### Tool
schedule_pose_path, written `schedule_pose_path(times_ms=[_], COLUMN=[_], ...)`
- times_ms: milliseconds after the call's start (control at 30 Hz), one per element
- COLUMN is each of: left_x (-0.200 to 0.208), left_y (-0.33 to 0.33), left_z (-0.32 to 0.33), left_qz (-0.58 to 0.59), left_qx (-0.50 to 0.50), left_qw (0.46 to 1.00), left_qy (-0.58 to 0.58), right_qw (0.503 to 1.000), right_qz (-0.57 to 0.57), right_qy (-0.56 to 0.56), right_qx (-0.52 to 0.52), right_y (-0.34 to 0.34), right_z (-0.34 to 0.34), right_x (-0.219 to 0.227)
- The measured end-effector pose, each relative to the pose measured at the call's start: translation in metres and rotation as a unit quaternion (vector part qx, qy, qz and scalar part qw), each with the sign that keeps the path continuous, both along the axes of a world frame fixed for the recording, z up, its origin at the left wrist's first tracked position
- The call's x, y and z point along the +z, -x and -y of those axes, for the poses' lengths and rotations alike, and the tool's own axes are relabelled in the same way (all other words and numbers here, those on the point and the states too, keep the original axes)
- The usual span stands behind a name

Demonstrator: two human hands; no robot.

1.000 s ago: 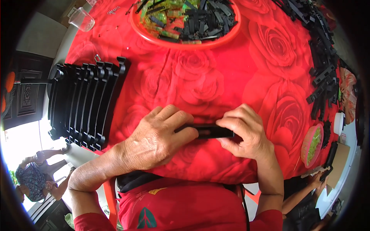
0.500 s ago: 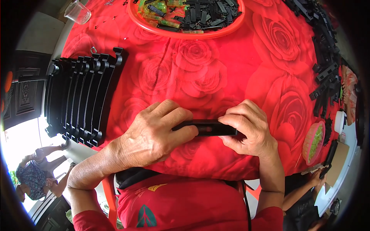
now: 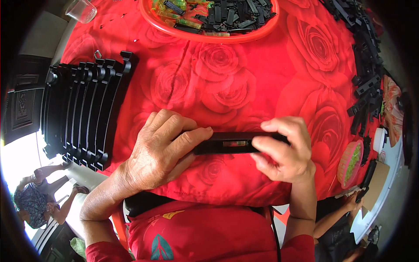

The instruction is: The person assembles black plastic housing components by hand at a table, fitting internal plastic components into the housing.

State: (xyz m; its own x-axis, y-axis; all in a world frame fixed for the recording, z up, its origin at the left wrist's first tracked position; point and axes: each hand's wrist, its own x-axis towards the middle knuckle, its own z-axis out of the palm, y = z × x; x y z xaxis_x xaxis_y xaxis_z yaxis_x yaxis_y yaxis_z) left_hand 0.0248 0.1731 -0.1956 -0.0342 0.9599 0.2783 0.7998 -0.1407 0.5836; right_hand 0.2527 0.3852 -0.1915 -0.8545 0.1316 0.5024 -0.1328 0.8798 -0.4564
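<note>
A short black spirit level [image 3: 214,147] with a small yellowish vial [image 3: 235,143] in its middle window lies crosswise in front of me, above the red cloth. My left hand [image 3: 163,148] is closed on its left end, thumb and forefinger along the bar. At the right end, my right hand [image 3: 283,150] straddles the bar loosely. Its forefinger lies across the bar beside the vial, another finger is at the far edge, and the thumb is on the near side. The fingers partly cover that end of the level.
Several black spirit level bodies [image 3: 89,113] stand in a row at left. A red basin [image 3: 192,34] of black parts and yellow vials is at the far edge. Black pieces [image 3: 366,87] line the right edge, near a pink basket [image 3: 340,172]. A clear cup [image 3: 83,11] lies far left.
The vial window has come into fuller view as my left fingers drew back leftward. My right fingers have loosened and spread over the right end. The view has shifted slightly.
</note>
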Motion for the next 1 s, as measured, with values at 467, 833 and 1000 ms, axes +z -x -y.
schedule_pose_path(times_ms=[467, 833, 1000], left_x=[-0.009, -0.008, -0.01], left_y=[0.0, 0.0, -0.001], left_z=[0.0, 0.001, 0.002], left_qz=[0.026, 0.026, 0.044], left_qx=[0.01, 0.017, 0.013], left_qw=[1.0, 1.0, 0.999], left_qy=[0.001, 0.003, -0.005], right_qw=[0.991, 0.986, 0.986], right_qz=[0.128, 0.167, 0.145], right_qy=[-0.029, -0.007, 0.01], right_qx=[0.015, 0.026, 0.077], right_y=[0.009, 0.019, 0.032], right_z=[0.015, 0.015, 0.017], right_x=[0.006, 0.018, 0.019])
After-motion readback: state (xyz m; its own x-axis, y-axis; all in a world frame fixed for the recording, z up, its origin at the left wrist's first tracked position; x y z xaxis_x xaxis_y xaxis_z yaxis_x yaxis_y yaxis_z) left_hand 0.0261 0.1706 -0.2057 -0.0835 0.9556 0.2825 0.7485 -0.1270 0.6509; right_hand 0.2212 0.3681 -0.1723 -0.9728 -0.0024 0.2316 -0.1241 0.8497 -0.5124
